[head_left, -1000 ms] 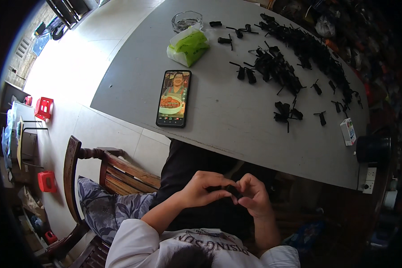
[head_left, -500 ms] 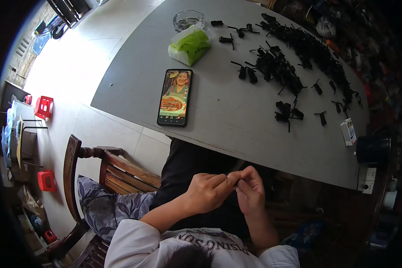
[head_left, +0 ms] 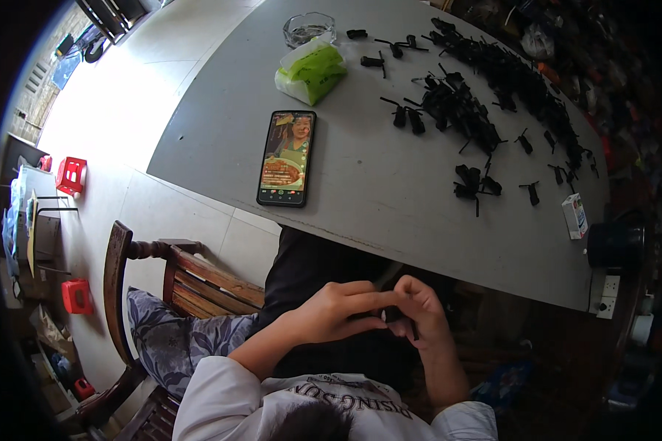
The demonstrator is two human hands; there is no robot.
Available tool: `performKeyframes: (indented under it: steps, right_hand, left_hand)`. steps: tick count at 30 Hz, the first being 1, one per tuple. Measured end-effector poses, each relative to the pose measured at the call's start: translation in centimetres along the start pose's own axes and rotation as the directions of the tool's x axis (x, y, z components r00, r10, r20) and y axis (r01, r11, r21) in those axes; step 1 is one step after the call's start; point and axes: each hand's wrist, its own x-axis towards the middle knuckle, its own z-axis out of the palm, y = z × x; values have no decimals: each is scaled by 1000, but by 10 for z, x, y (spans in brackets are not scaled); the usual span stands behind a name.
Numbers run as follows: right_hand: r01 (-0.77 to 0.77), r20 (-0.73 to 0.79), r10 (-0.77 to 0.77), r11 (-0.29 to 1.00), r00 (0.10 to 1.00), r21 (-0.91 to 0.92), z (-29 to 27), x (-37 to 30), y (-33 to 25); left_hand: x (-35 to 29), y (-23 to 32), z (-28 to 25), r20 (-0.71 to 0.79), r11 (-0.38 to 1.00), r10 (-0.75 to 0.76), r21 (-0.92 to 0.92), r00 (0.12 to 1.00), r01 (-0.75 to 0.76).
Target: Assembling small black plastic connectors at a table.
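Over my lap, just off the table's near edge, my two hands meet. In my right hand (head_left: 426,312) the fingers are curled round a small black part (head_left: 393,314), and a thin dark stem points down below them. My left hand (head_left: 346,310) reaches across with its index finger stretched out to the right fingertips. Its thumb is apart from that finger, its tip close to the black part. Similar black parts with thin stems lie on the grey table (head_left: 360,198), in a heap (head_left: 460,110) and a long row (head_left: 522,73), with several loose ones around.
A lit phone (head_left: 287,158) lies near the table's left edge. Beyond it are a green and white packet (head_left: 312,72) and a glass ashtray (head_left: 309,31). A small white box (head_left: 574,217) stands by a black cylindrical object (head_left: 616,246) at right. A wooden chair (head_left: 213,283) is to my left.
My hands have shifted from a close pinch together. The left thumb and index finger have spread apart, and the black part now shows in my right hand, which has turned.
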Motion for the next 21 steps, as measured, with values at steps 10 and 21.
performKeyframes:
  steps: [10,21]
  right_hand:
    - [209,-129,-189,965,973,161,18,10,36]
    - [-157,384,186,982,904,-106,-2,-26,25]
  left_hand:
    - [-1,-6,27,-182,924,279,320,943,-211]
    - [-5,0,-8,161,977,214,-33,964,-211]
